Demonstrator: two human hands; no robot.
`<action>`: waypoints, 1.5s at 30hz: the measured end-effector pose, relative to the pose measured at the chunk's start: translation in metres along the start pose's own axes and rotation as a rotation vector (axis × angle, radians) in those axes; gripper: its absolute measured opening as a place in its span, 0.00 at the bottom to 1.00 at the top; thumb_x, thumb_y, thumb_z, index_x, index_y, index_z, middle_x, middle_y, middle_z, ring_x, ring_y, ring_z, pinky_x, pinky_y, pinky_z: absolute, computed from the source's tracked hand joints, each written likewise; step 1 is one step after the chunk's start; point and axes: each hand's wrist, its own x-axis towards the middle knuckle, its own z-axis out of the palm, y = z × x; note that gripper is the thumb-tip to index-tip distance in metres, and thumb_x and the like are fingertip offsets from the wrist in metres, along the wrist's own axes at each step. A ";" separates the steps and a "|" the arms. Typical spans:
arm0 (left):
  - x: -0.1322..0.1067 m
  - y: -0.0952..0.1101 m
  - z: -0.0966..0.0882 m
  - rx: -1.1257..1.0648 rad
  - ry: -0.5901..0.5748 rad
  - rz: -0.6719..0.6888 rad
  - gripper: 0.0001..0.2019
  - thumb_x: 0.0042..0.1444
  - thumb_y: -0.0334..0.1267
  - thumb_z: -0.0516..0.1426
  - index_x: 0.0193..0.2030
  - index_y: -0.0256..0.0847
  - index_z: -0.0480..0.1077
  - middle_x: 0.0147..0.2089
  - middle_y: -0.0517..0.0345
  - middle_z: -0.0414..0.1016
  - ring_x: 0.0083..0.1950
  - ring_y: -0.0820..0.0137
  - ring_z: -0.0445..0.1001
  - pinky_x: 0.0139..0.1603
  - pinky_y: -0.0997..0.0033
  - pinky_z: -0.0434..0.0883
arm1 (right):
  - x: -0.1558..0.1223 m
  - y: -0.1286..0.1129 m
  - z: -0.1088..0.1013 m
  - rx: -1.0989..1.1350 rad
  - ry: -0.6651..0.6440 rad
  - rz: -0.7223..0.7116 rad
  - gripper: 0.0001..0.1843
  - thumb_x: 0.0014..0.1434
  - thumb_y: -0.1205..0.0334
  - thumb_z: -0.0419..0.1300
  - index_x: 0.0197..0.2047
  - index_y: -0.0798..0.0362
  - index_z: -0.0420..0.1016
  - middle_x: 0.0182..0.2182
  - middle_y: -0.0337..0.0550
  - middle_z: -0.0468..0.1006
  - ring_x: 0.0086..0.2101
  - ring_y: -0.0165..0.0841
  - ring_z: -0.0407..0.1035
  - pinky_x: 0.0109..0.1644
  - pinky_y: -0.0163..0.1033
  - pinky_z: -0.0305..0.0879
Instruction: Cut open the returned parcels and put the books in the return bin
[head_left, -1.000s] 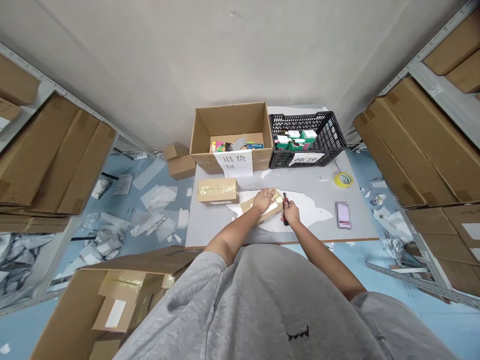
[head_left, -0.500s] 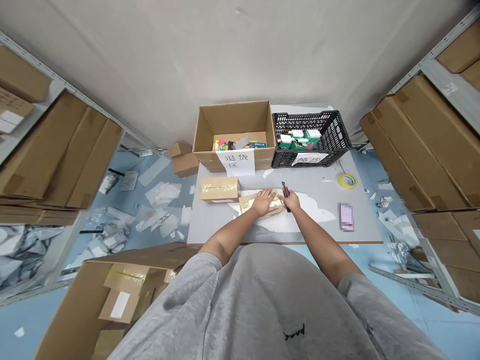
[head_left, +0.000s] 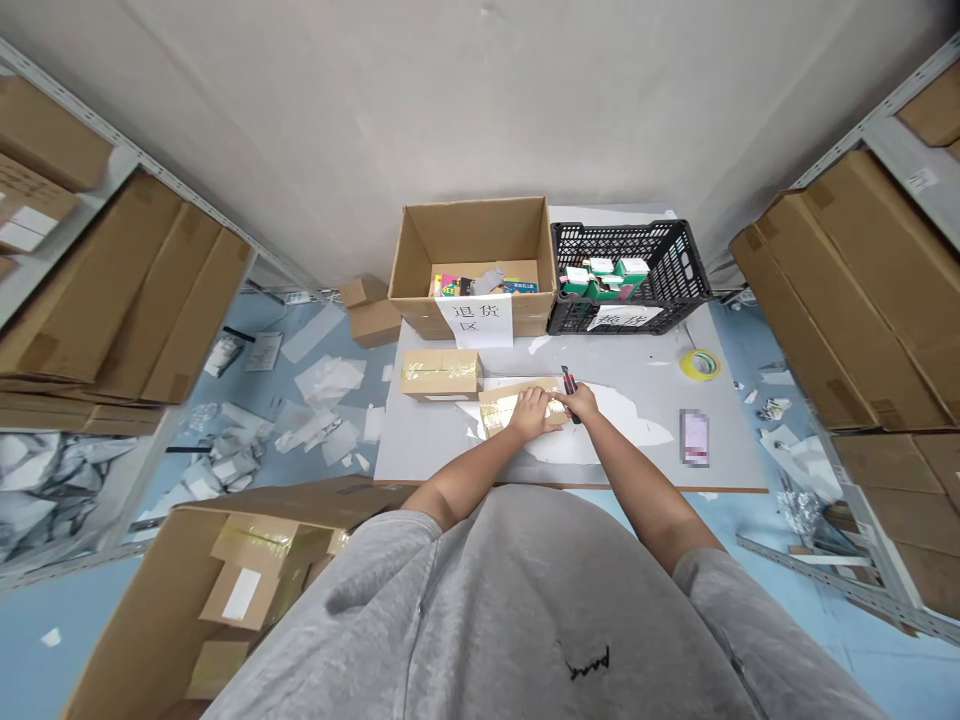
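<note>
A small cardboard box (head_left: 498, 410) with shiny clear tape along its top lies on white paper (head_left: 622, 410) on the table. My left hand (head_left: 531, 413) rests on its upper side with bent fingers, gripping it and covering part of the tape. At the right end of the box is my right hand (head_left: 581, 402), closed around a red and black box cutter (head_left: 568, 380) that points away from me. The thumb and forefinger of this hand reach to the box's edge; whether they pinch the tape there I cannot tell. Just left sits another taped cardboard box (head_left: 441, 372).
Behind stand a large open carton (head_left: 472, 225) with a paper sign and a black plastic crate (head_left: 667, 265) with green-white boxes. Yellow tape (head_left: 700, 364) and a phone (head_left: 695, 438) lie right on the table (head_left: 724, 470). An open carton (head_left: 135, 620) of boxes stands lower left; shelves flank both sides.
My left hand's fingers, spread flat before, are now more bent and lie slightly farther right on the box. The right hand keeps the box cutter in nearly the same place.
</note>
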 end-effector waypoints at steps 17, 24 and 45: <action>0.013 -0.004 -0.002 0.010 -0.046 -0.072 0.31 0.61 0.68 0.59 0.52 0.39 0.71 0.53 0.44 0.72 0.58 0.52 0.68 0.54 0.57 0.60 | -0.051 0.044 -0.038 0.174 -0.190 -0.224 0.37 0.71 0.46 0.55 0.78 0.46 0.56 0.23 0.28 0.72 0.15 0.26 0.66 0.21 0.30 0.65; 0.012 -0.004 0.001 -0.019 -0.023 -0.049 0.26 0.67 0.63 0.55 0.52 0.39 0.71 0.53 0.44 0.74 0.59 0.54 0.69 0.56 0.57 0.61 | -0.050 0.051 -0.030 0.141 -0.212 -0.243 0.32 0.72 0.53 0.54 0.76 0.44 0.62 0.21 0.27 0.70 0.14 0.25 0.64 0.18 0.28 0.62; 0.003 0.001 0.002 -0.043 -0.028 0.025 0.19 0.73 0.53 0.51 0.54 0.40 0.71 0.52 0.44 0.73 0.57 0.54 0.69 0.59 0.55 0.63 | -0.077 0.066 -0.017 0.179 -0.149 -0.131 0.33 0.71 0.49 0.54 0.76 0.47 0.62 0.17 0.25 0.66 0.12 0.26 0.60 0.16 0.28 0.58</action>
